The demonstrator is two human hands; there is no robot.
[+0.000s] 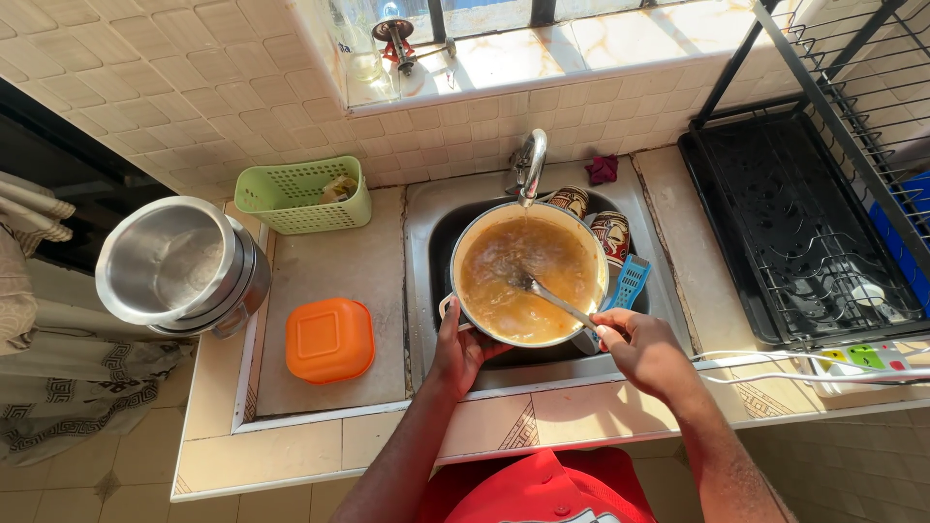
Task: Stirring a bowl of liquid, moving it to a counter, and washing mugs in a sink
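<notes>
Centre frame, in sink (426, 232): left hand (457, 351) gripping pot (528, 273) rim, right hand (644, 351) closed around spoon (554, 297) in brown water.

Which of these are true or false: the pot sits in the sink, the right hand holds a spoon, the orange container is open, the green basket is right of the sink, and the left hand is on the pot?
1. The pot sits in the sink. True.
2. The right hand holds a spoon. True.
3. The orange container is open. False: its lid is on.
4. The green basket is right of the sink. False: it stands to its left, against the tiled wall.
5. The left hand is on the pot. True: it holds the near rim.
</notes>
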